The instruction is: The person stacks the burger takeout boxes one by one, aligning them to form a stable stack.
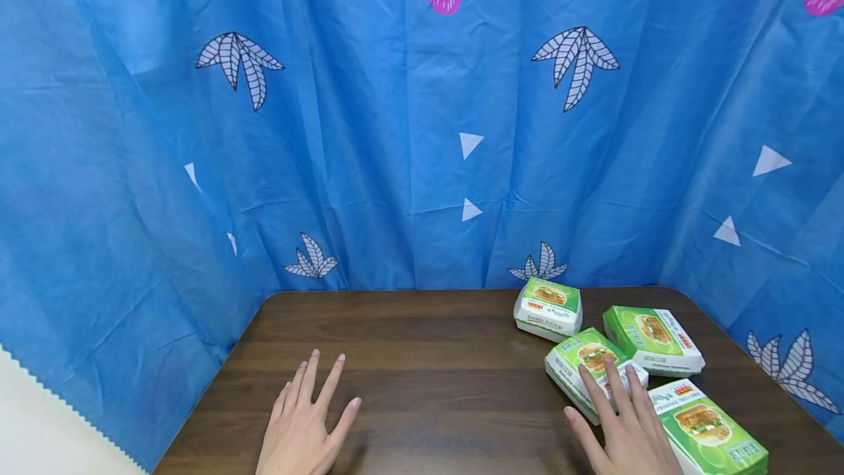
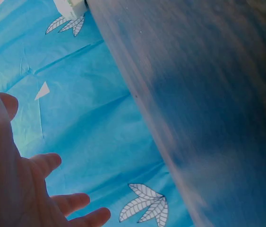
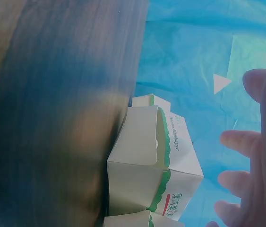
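My left hand (image 1: 300, 427) is over the left part of the brown wooden table (image 1: 422, 380), fingers spread and straight, holding nothing. On the right, my right hand (image 1: 626, 427) also has its fingers extended and overlaps one green-and-white hamburger box (image 1: 570, 361) in the head view. In the right wrist view, that hand's fingers (image 3: 239, 139) stand apart from the nearest hamburger box (image 3: 137, 139). Another burger box (image 1: 708, 427) lies just right of the right hand, partly cut off by the frame's bottom edge.
Farther back on the right stand two more hamburger boxes, one (image 1: 549, 308) near the table's far edge and one (image 1: 653, 339) toward the right edge. A blue patterned curtain (image 1: 369, 130) hangs behind and along both sides of the table.
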A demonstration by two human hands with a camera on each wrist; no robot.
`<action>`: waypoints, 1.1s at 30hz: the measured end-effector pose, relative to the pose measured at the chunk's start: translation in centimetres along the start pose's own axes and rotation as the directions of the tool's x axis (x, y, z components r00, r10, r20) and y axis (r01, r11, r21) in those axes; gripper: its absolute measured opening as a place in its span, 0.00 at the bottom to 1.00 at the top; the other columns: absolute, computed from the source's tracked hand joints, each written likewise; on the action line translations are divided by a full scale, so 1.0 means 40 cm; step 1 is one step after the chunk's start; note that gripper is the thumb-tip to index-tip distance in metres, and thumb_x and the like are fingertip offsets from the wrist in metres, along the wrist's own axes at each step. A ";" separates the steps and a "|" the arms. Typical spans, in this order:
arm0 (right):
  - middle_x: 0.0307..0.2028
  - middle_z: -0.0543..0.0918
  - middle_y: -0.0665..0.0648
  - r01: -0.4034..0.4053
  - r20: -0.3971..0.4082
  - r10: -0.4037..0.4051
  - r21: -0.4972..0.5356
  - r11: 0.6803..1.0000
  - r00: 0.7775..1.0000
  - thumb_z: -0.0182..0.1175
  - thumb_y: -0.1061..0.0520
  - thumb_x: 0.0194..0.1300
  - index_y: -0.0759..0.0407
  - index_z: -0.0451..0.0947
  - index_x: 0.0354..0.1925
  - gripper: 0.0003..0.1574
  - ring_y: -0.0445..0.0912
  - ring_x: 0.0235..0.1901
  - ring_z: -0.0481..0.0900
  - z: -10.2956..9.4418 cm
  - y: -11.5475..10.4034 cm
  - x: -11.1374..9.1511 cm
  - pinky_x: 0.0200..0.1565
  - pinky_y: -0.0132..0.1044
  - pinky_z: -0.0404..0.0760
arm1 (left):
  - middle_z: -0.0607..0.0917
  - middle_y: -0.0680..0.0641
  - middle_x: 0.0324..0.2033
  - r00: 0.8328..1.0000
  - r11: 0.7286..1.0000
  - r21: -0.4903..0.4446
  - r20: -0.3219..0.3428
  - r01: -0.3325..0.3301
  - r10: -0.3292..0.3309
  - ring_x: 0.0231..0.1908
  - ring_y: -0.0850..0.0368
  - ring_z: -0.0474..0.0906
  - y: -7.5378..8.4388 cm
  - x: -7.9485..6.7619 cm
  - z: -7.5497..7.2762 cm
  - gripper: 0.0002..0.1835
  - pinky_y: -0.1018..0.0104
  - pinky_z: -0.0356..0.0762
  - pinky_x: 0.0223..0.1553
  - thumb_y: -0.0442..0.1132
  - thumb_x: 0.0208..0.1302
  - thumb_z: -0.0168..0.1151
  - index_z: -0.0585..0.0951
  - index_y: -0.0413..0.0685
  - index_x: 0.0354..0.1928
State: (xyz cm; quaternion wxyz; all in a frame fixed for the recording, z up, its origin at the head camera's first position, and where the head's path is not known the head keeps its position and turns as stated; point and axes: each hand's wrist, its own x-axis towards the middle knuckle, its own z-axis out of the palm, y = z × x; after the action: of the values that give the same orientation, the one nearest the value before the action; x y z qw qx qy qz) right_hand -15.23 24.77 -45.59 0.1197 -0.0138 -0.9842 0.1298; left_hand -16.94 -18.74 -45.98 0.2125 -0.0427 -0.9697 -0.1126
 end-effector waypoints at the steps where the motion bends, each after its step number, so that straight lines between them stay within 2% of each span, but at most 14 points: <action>1: 0.77 0.53 0.76 -0.004 -0.001 0.004 -0.001 1.000 1.000 0.48 0.24 0.73 0.61 0.63 0.76 0.53 0.74 0.76 0.44 -0.003 -0.001 0.000 0.67 0.76 0.49 | 0.66 0.35 0.75 1.000 1.000 -0.003 0.001 0.001 -0.001 0.72 0.33 0.65 0.000 0.000 0.000 0.38 0.32 0.64 0.67 0.66 0.72 0.55 0.67 0.60 0.78; 6: 0.76 0.55 0.75 -0.007 -0.044 0.008 0.002 1.000 0.999 0.49 0.25 0.73 0.62 0.62 0.76 0.53 0.74 0.73 0.50 -0.009 -0.003 -0.002 0.65 0.77 0.54 | 0.66 0.35 0.75 1.000 0.999 -0.047 -0.003 0.000 0.000 0.71 0.32 0.67 0.002 0.000 0.001 0.37 0.31 0.66 0.65 0.63 0.72 0.57 0.67 0.57 0.78; 9: 0.75 0.59 0.73 0.012 -0.131 -0.009 0.019 1.000 0.991 0.53 0.28 0.73 0.63 0.62 0.76 0.52 0.72 0.72 0.54 -0.003 -0.002 -0.007 0.63 0.75 0.59 | 0.66 0.35 0.75 1.000 0.997 -0.077 -0.007 -0.002 0.001 0.70 0.33 0.67 0.005 -0.001 0.000 0.37 0.31 0.68 0.63 0.62 0.72 0.58 0.67 0.56 0.78; 14: 0.71 0.64 0.71 0.030 -0.263 -0.016 0.051 0.998 0.965 0.60 0.32 0.71 0.63 0.62 0.75 0.50 0.69 0.68 0.61 0.001 -0.004 -0.011 0.59 0.73 0.65 | 0.68 0.36 0.74 1.000 0.994 -0.105 -0.020 -0.011 0.009 0.69 0.34 0.69 0.009 0.000 -0.003 0.36 0.32 0.70 0.61 0.61 0.72 0.59 0.68 0.56 0.77; 23: 0.69 0.65 0.73 0.003 -0.262 0.015 0.067 0.998 0.965 0.62 0.33 0.70 0.66 0.60 0.75 0.53 0.71 0.66 0.63 -0.007 0.005 -0.005 0.59 0.73 0.66 | 0.69 0.38 0.74 1.000 0.986 -0.165 -0.015 -0.013 0.011 0.67 0.35 0.72 0.016 -0.003 -0.005 0.35 0.33 0.72 0.59 0.59 0.73 0.60 0.68 0.57 0.77; 33: 0.69 0.63 0.76 -0.030 -0.301 0.061 0.106 0.994 0.952 0.62 0.35 0.70 0.69 0.58 0.75 0.53 0.73 0.65 0.62 -0.029 0.060 0.001 0.60 0.73 0.63 | 0.71 0.37 0.72 0.998 0.979 -0.199 -0.049 -0.041 0.032 0.65 0.35 0.73 0.014 -0.007 0.000 0.37 0.33 0.73 0.58 0.57 0.72 0.61 0.65 0.55 0.78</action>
State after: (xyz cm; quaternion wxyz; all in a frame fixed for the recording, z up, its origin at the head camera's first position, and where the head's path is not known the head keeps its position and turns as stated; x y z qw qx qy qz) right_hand -15.01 27.37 -45.09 0.2672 -0.0505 -0.9457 0.1781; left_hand -16.61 -18.21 -46.01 0.2313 -0.0788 -0.9474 -0.2065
